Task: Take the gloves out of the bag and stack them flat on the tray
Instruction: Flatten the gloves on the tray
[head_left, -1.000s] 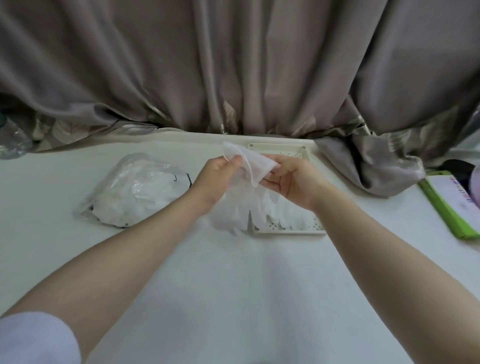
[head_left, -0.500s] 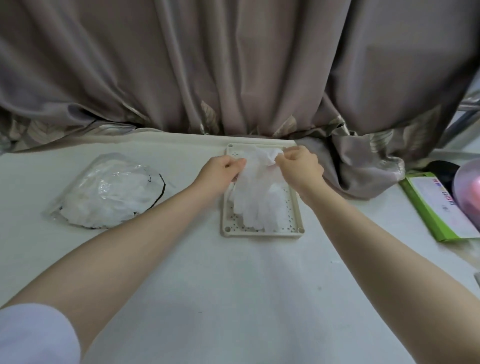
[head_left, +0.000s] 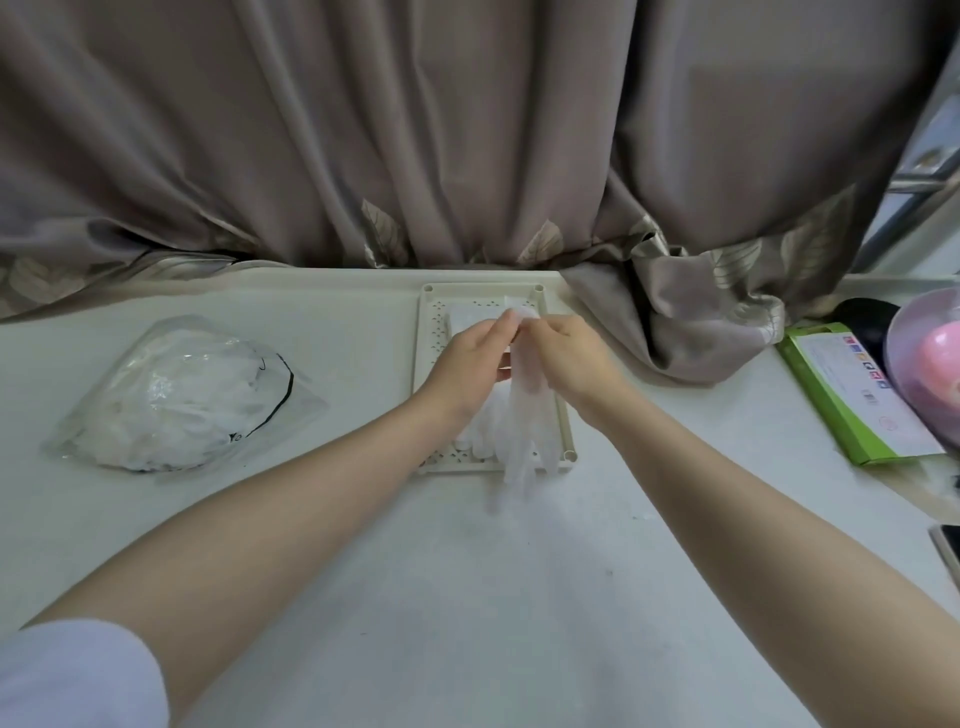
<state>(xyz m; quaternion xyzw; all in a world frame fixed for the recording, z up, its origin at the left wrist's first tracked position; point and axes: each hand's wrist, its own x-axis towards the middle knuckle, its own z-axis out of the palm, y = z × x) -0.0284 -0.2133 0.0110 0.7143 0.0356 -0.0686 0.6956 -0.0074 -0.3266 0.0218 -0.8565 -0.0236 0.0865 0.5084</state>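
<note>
starting at the left, the bag (head_left: 176, 400) lies on the table (head_left: 467, 597), bulging with gloves not yet taken out. moving right, the left hand (head_left: 467, 364) and right hand (head_left: 571, 358) meet over the tray (head_left: 431, 332), each pinching the cuff of one thin glove (head_left: 519, 431). it hangs between them, its fingers trailing past the tray's near rim onto the table. a few gloves (head_left: 480, 436) already lie stacked underneath. the step in hand looks like spreading this glove open; next it wants lowering flat onto the stack, fingers drawn inside the rim, before both hands let go. farther right lies a green box (head_left: 852, 395).
</note>
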